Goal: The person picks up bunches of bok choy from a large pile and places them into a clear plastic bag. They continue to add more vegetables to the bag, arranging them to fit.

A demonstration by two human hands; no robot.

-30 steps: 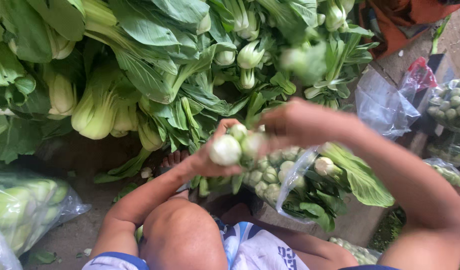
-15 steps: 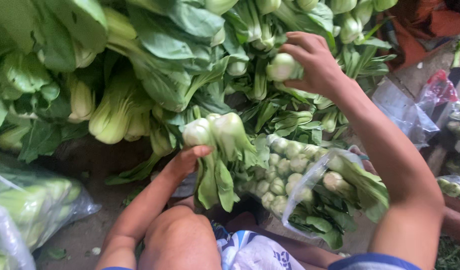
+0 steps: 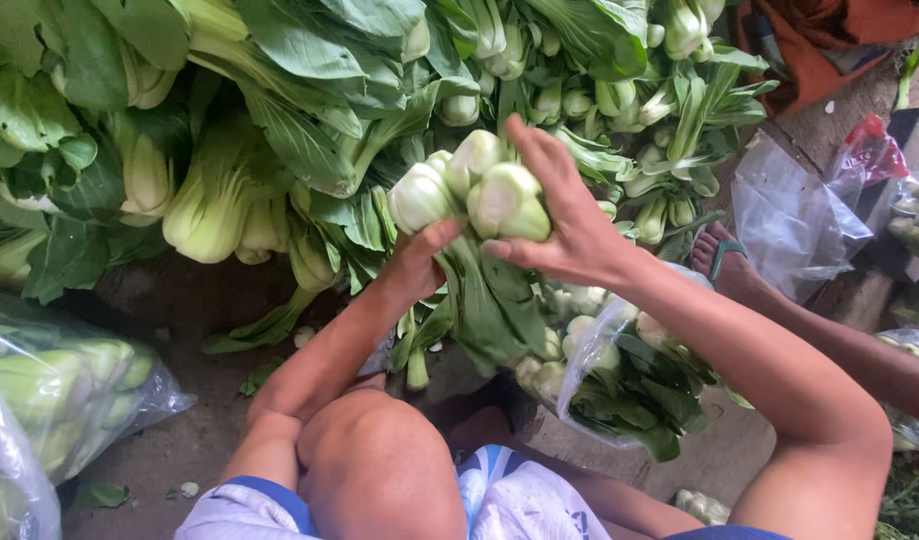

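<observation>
Head view. Open room is scarce: a heap of bok choy (image 3: 279, 130) fills the upper half of the frame, edge to edge, and the only bare ground is a strip of dark, damp floor (image 3: 179, 320) at left centre, hemmed in by a clear plastic bag of greens (image 3: 69, 390) at lower left. A second open plastic bag of greens (image 3: 619, 380) sits at lower centre right, just beside the person's forearm. An empty crumpled clear bag (image 3: 794, 225) lies at right, near another person's sandalled foot (image 3: 724, 265).

The heap's leaves are broad, veined and dark green; the stalks are pale, smooth and bulbous.

A small bunch of bok choy (image 3: 469, 195) sits at centre frame, held above the floor, rounded white-green bases upward, dark leaves hanging down. The left hand (image 3: 419, 265) presses against the bunch from below left, thumb on the stalks. The right hand (image 3: 569, 225) grasps the bunch from the right, fingers wrapped over the bases.
</observation>
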